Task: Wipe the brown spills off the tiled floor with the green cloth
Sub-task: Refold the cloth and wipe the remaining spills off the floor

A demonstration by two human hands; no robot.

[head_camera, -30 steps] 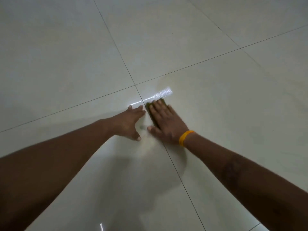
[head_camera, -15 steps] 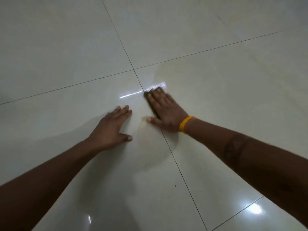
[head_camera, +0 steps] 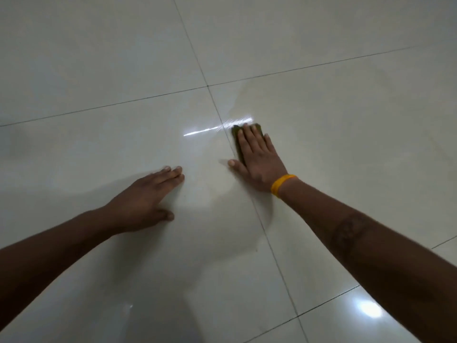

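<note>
Since the frame 1 s back, your left hand [head_camera: 146,201] has pulled away from the cloth toward the near-left, so the two hands are now well apart w/ a bare strip of glossy off-white tiled floor [head_camera: 99,70] between them; the right hand [head_camera: 257,159] has kept on the cloth. Your right hand presses flat on the dark green folded cloth [head_camera: 237,142], fingers straight and close together, thumb splayed left and touching tile. Cloth sits just right of the grout line running near-to-far, a bit nearer than the four-tile corner; only its far edge and left edge show past the fingertips, rest is under the palm. Its long axis looks to run along your fingers, pointing toward the far side of the floor. Left hand rests flat on the near-left tile, fingers straight and together, holding nothing; prob just bracing. A faint brownish smear [head_camera: 284,95] shows on the far-right tile, just beyond the cloth's far edge and to its right, so the right hand is the nearer one and the next stroke likely goes fwd and right. Yellow wristband [head_camera: 282,184] on the right wrist. Smear edges are too pale to trace fully.
</note>
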